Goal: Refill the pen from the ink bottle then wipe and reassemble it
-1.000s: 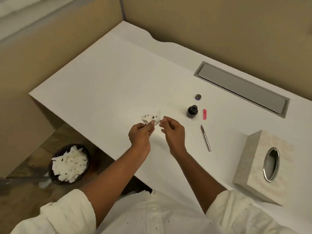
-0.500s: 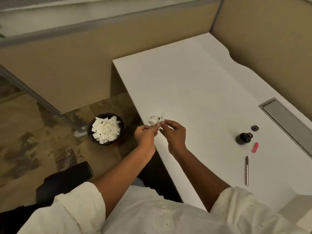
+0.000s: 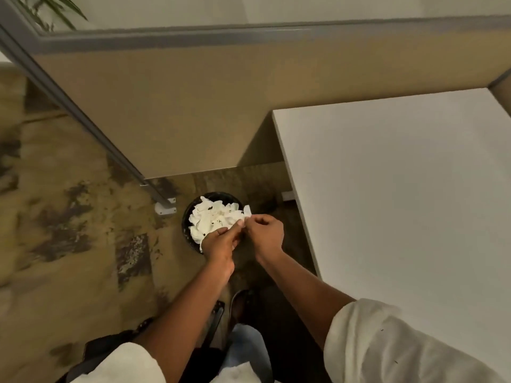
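Observation:
My left hand (image 3: 221,241) and my right hand (image 3: 265,233) are held together above the floor, left of the desk. Both pinch a small crumpled white tissue (image 3: 247,212) between their fingertips. The tissue hangs over the right rim of a black waste bin (image 3: 185,226) filled with used white tissues that carry dark ink spots. The pen, the ink bottle and its cap are out of view.
The white desk (image 3: 401,189) fills the right side, its left edge close to my right forearm. A tan partition (image 3: 179,106) stands behind the bin, with a grey metal post (image 3: 83,117) slanting down to a floor bracket. A dark chair edge shows at the bottom.
My view has swung left, away from the desk and toward the floor. Both hands carried the tissue off the desk edge to over the bin. The pen and bottle left the frame.

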Available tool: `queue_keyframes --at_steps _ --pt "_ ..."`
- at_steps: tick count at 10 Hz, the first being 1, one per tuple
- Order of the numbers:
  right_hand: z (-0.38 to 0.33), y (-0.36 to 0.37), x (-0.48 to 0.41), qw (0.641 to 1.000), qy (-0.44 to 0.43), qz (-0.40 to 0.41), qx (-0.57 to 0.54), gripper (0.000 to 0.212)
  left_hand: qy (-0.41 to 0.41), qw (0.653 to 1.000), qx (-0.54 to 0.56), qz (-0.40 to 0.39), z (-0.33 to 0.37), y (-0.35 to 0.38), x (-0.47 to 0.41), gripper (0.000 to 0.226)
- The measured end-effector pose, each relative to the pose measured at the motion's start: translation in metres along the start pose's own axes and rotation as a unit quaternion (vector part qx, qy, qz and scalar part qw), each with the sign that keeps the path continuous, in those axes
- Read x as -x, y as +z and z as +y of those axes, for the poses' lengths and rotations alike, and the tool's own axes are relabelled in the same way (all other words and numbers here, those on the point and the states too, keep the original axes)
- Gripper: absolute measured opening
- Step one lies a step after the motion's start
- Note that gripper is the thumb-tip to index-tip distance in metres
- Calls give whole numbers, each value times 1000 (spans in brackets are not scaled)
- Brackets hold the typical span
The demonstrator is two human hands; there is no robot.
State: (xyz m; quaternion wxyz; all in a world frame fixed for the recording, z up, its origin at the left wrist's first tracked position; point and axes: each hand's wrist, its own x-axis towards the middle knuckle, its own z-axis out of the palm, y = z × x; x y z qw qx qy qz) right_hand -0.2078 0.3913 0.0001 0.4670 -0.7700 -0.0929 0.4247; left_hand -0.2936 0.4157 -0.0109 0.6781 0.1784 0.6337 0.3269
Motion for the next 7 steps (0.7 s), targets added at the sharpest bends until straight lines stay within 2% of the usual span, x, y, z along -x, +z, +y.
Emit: queue_keyframes --at_steps 1,2,3,5,6,7 --pt "13 44 -44 998 17 31 42 9 -10 998 -39 43 -6 -15 -57 25" --pt "49 99 -117 991 22 41 128 9 62 964 -213 143 -21 -43 -135 28" --pt "80 126 -160 981 32 32 187 9 95 930 -310 172 -29 -60 -170 33" --pt "151 171 -231 947 46 -24 318 16 86 910 -371 163 -48 -87 -230 28" --pt "167 195 -252 938 42 -48 341 26 106 905 -385 146 -48 -91 -249 27" --pt "169 206 -256 935 9 -32 353 30 116 907 -376 151 -44 -92 -256 26"
